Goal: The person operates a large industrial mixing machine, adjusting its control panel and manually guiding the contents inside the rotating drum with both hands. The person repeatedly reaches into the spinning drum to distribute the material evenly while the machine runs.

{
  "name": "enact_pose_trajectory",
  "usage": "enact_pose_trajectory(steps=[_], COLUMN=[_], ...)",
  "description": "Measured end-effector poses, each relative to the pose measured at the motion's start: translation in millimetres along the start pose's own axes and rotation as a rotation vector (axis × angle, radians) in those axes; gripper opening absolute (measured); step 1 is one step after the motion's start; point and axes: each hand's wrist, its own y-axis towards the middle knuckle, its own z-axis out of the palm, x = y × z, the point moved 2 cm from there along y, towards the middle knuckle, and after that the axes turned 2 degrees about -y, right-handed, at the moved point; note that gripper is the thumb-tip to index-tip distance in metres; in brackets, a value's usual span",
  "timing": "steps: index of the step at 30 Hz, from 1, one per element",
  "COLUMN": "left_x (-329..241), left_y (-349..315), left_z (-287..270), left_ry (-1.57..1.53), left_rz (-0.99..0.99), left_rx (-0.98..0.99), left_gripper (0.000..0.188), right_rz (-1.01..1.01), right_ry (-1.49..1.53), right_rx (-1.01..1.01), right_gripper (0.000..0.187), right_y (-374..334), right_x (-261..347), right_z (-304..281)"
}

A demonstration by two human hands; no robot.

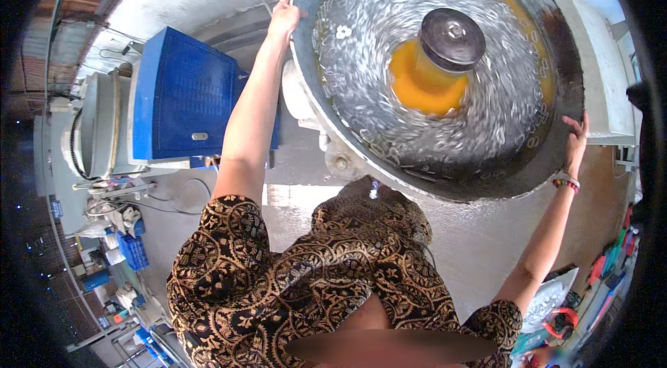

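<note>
In front of me is a big round metal tub (pixel 321 112) of a vibratory finishing machine, with dark stained walls. Many small silvery metal pieces (pixel 389 13), some of them loop-shaped, fill it and are smeared by swirling motion. Yellowish liquid shows along the far inner edge. A central orange-yellow column (pixel 424 83) carries a round black knob (pixel 453 38). My left hand (pixel 283 20) grips the tub's left rim, thumb over the edge and fingers along the outside. On the right rim, my right hand (pixel 575 140) holds the edge with its fingers bent over it; a beaded bracelet circles that wrist.
A blue metal cabinet (pixel 184 97) stands at left, beside a pale round machine (pixel 97 125). Cables (pixel 184 205) trail over the floor there. Blue crates (pixel 132 250) sit at lower left. To the right are a pale block (pixel 594 69) and coloured items with a clear bag (pixel 552 298).
</note>
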Motion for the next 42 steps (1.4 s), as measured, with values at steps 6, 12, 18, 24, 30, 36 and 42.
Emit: enact_pose_trajectory(steps=[6,12,18,24,30,36,42], left_x=[7,16,25,31,27,25,29], left_y=[17,21,27,35,31,34,36], left_z=[2,4,2,-5,-6,-6,-8], left_ry=[0.014,0.135,-0.019,0.074,0.088,0.148,0.171], left_rz=[0.081,0.019,-0.002,0.000,-0.079,-0.047,-0.016], left_rx=[-0.030,-0.060,-0.036,-0.001,-0.023,0.012,0.012], left_gripper=[0.072,0.048,0.044,0.050,0.048,0.044,0.048], right_rz=[0.082,-0.090,-0.147,-0.035,-0.045,0.040,0.012], right_ry=[0.123,-0.186,-0.311,-0.202,-0.214,-0.063,-0.138], right_rx=[-0.034,-0.048,-0.112,-0.080,-0.098,-0.112,-0.115], right_gripper=[0.072,0.048,0.044,0.045,0.045,0.066,0.053], right_y=[15,21,4,2,-4,-4,-3], right_x=[-12,-17,3,10,22,27,22], right_z=[-3,-4,2,7,8,12,12])
